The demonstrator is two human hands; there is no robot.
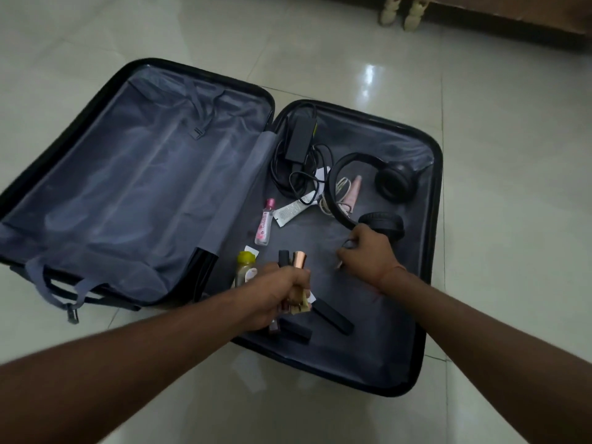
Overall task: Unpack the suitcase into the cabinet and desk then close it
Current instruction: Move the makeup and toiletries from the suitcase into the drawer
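Note:
A black suitcase [432, 174] lies open flat on the tiled floor; its left half holds nothing but grey lining. In the right half lie black headphones [395, 181], a black charger with cable [299, 139], a white tube [293, 210], a small pink-capped bottle [265, 224], a pink tube [352, 195], a yellow-capped bottle [246, 267] and dark stick-shaped items [333, 318]. My left hand [278, 296] grips a bundle of small cosmetic tubes, one with a copper cap [299, 259]. My right hand [365, 251] is curled round a small item beside the headphones' near ear cup; what it is I cannot tell.
Glossy pale floor tiles surround the case. Two cream carved furniture legs [402, 11] and a brown wooden base [512, 14] stand at the far right. Grey straps with a buckle [72, 302] hang off the case's near left corner.

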